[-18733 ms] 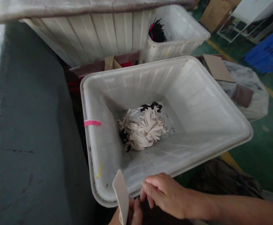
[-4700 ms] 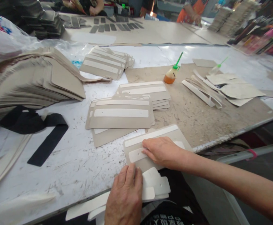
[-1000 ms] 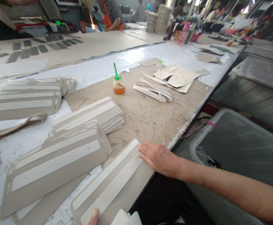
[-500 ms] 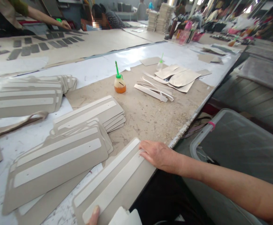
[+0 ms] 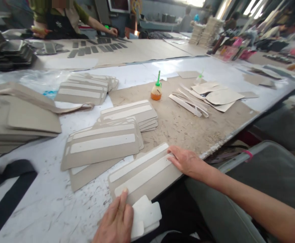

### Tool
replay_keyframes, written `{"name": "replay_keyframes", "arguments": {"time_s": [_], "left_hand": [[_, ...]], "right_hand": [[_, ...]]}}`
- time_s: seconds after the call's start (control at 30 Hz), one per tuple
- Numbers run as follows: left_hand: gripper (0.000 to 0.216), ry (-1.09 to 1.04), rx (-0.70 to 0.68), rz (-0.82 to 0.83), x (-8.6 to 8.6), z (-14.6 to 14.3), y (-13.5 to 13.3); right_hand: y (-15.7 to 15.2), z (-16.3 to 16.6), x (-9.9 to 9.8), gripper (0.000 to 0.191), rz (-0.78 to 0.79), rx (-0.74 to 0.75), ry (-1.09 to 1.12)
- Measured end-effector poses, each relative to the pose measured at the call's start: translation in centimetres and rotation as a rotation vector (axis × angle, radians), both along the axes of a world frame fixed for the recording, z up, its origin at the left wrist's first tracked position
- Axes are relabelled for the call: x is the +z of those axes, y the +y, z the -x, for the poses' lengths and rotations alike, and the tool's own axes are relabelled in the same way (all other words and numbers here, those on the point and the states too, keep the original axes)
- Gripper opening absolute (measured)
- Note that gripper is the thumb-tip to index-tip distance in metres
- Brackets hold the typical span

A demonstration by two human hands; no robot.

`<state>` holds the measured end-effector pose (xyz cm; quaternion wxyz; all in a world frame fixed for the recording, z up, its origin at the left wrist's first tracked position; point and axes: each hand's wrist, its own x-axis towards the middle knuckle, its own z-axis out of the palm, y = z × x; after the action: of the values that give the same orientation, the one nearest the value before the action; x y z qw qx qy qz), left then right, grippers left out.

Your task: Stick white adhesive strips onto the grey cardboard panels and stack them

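A grey-beige flat panel (image 5: 160,184) with two pale strips stuck along it lies tilted at the table's near edge. My right hand (image 5: 188,160) grips its far right end, fingers bent and thumb against the end of the lower strip (image 5: 143,175). At the opposite end, my left hand (image 5: 117,216) presses an outstretched finger onto that same strip. Its other fingers are curled against several loose white strips (image 5: 147,212), which stick out to the right; their hold is partly hidden. Just left of the panel lies a fanned stack of similar panels (image 5: 103,145).
More panel stacks (image 5: 129,113) lie behind. A bottle (image 5: 156,91) with orange liquid and a green spout stands mid-table, near loose cut pieces (image 5: 218,94). A black strap (image 5: 13,192) lies left. A clear plastic bin (image 5: 271,175) is at right. A co-worker (image 5: 66,20) stands across the table.
The camera view has swung left, so the scene sits farther right. My left hand shows more fully, a finger pressed on the strip; my right hand keeps its place at the panel's end.
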<state>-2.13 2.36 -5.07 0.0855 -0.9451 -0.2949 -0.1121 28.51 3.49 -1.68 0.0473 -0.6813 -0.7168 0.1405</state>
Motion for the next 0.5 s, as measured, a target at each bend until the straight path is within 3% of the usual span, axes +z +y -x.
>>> {"name": "replay_keyframes", "arguments": {"time_s": [0.13,0.27,0.4,0.5], "left_hand": [[0.022,-0.008,0.088,0.042,0.8,-0.8,-0.6],[0.018,0.007,0.093,-0.012,0.7,-0.9,-0.7],[0.018,0.006,0.108,-0.008,0.5,-0.9,-0.9],[0.019,-0.010,0.167,0.028,0.5,-1.1,-1.2]], "right_hand": [[0.9,0.9,0.6,0.023,-0.270,0.068,-0.180],[3.2,4.4,0.5,0.044,-0.484,0.212,-0.109],[4.7,6.4,-1.8,0.059,-0.434,0.339,-0.127],[5.0,6.7,-2.7,0.061,-0.390,0.321,-0.150]]}}
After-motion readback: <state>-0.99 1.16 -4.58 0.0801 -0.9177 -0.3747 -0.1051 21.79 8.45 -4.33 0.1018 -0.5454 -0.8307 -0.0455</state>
